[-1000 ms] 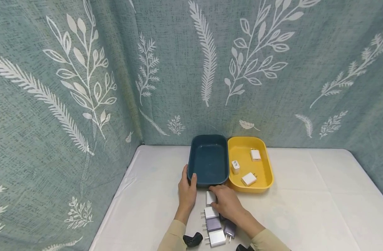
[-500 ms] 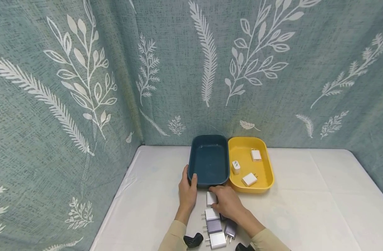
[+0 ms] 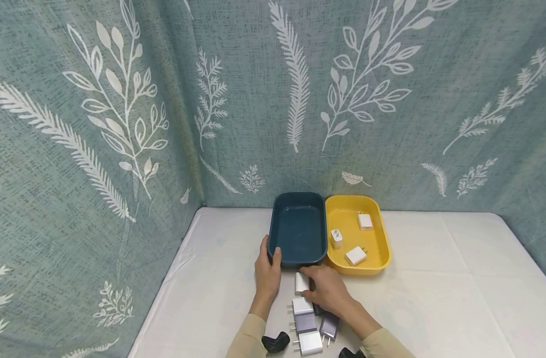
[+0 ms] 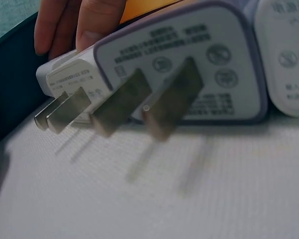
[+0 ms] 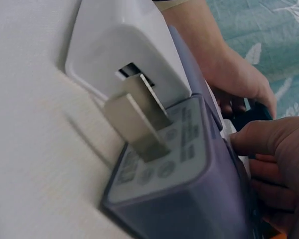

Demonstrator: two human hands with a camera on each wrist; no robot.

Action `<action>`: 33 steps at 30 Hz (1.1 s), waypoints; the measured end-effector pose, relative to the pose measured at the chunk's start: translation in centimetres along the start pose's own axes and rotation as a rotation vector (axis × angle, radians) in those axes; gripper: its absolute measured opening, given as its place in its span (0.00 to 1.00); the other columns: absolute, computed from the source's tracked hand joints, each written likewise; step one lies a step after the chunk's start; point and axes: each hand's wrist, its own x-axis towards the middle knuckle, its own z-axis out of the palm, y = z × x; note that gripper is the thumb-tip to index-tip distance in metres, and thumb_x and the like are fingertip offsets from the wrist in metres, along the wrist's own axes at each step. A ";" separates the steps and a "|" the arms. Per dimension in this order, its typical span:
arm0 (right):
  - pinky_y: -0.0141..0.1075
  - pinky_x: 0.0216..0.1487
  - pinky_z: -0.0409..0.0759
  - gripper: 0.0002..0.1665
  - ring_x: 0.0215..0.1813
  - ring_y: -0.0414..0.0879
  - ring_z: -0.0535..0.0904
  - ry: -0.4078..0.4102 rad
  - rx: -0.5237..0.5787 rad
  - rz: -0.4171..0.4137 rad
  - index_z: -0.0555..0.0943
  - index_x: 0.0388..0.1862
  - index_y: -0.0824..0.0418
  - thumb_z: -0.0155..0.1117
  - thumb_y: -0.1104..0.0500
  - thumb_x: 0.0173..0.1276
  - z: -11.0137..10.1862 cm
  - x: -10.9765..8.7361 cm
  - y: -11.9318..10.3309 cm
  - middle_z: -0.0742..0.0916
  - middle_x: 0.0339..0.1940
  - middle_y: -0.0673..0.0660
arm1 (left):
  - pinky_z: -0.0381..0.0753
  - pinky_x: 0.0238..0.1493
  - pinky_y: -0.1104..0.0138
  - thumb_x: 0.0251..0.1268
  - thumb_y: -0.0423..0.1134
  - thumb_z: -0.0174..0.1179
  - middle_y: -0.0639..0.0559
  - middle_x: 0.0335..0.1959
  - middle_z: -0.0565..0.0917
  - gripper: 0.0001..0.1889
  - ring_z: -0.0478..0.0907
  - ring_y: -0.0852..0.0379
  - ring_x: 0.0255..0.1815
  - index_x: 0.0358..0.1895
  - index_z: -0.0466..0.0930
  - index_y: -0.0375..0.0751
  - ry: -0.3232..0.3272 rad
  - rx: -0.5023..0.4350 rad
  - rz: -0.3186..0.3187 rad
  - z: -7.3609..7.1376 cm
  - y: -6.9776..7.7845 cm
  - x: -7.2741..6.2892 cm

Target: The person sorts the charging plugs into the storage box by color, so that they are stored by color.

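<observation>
My left hand grips the near-left corner of a dark blue tray, its thumb at the rim. Just in front of that tray, my right hand pinches a white charger between thumb and fingers. Towards me lie a white charger, a purple charger and another white charger in a row, prongs pointing left. A darker purple charger lies right of the row, prongs towards me. Large in the right wrist view is a purple charger with its prongs showing.
A yellow tray touches the blue tray's right side and holds 3 white chargers, one of them a small charger at the back. Black devices sit at both wrists. A patterned curtain stands behind the white table.
The pinched white charger has shifted slightly right and tilted a little, with my right hand moving along. A small gap has opened between it and the row. My left hand stays put.
</observation>
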 end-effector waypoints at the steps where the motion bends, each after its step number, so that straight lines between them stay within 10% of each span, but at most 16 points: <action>1: 0.44 0.55 0.82 0.31 0.54 0.50 0.84 0.004 0.014 0.005 0.84 0.53 0.59 0.79 0.54 0.48 0.0 -0.1 0.1 0.88 0.51 0.55 | 0.61 0.76 0.54 0.75 0.46 0.49 0.47 0.73 0.68 0.29 0.63 0.50 0.75 0.74 0.58 0.41 -0.001 0.000 0.000 0.0 0.0 0.0; 33: 0.41 0.59 0.80 0.28 0.55 0.44 0.83 0.101 0.350 0.051 0.84 0.52 0.57 0.79 0.60 0.48 -1.2 -2.0 0.7 0.89 0.50 0.51 | 0.63 0.74 0.51 0.74 0.46 0.51 0.43 0.71 0.70 0.29 0.66 0.46 0.73 0.73 0.60 0.38 0.035 0.017 0.010 0.1 0.0 -0.2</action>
